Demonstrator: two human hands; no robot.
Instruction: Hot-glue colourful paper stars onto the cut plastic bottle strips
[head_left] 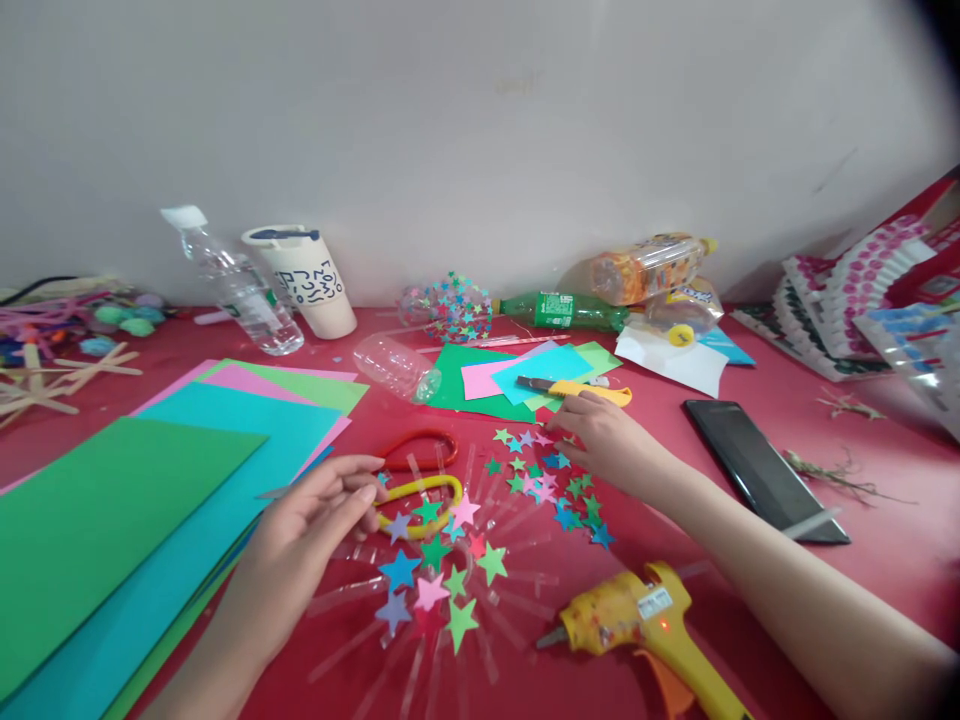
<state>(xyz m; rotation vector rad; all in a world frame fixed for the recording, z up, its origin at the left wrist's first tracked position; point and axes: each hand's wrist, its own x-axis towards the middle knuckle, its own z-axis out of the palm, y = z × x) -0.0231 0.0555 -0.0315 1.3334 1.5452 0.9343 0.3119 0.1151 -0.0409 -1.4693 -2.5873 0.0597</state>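
My left hand is over the middle of a pair of scissors with a red handle loop and a yellow one. Its thumb and fingers are drawn together; whatever they grip is hidden. Beside it lies a clear plastic bottle piece cut into spread strips, with coloured paper stars on it. My right hand reaches to a scattered group of small paper stars, its fingertips slightly apart at their upper edge. A yellow glue gun with a lit red light lies in front of my right forearm.
Coloured paper sheets cover the left. A yellow utility knife rests on smaller papers. Behind stand a water bottle and a white tumbler; a green bottle and a star-covered bottle piece lie there. A phone is at right.
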